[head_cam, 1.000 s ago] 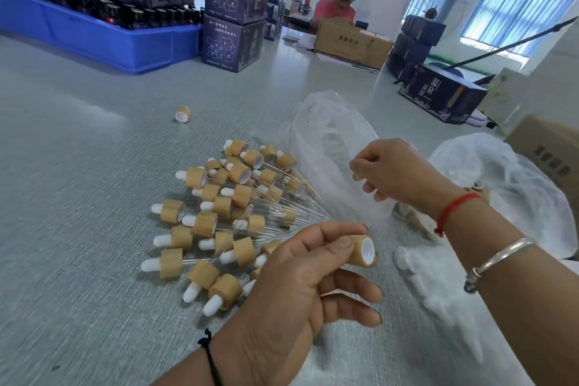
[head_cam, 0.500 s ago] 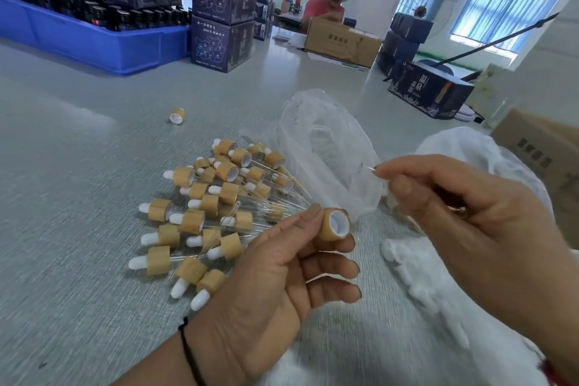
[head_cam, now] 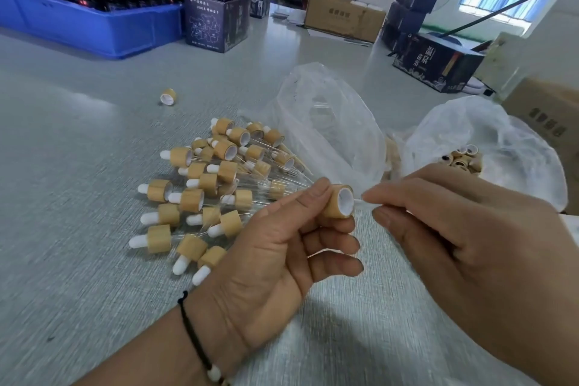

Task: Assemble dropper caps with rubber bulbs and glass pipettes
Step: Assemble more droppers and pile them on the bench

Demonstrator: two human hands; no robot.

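Closer now than half a second ago, my right hand [head_cam: 463,247] has brought the thin clear glass pipette [head_cam: 365,201] to the mouth of the cap [head_cam: 340,201]; its tip looks just inside, though blur leaves me unsure. That cap, a short bamboo-coloured cylinder with a white liner, is pinched between thumb and forefinger of my left hand [head_cam: 275,254], palm up, other fingers curled. My right hand pinches the pipette. Finished droppers [head_cam: 213,185] lie heaped on the grey table [head_cam: 78,197], beside crinkled plastic bags [head_cam: 332,125].
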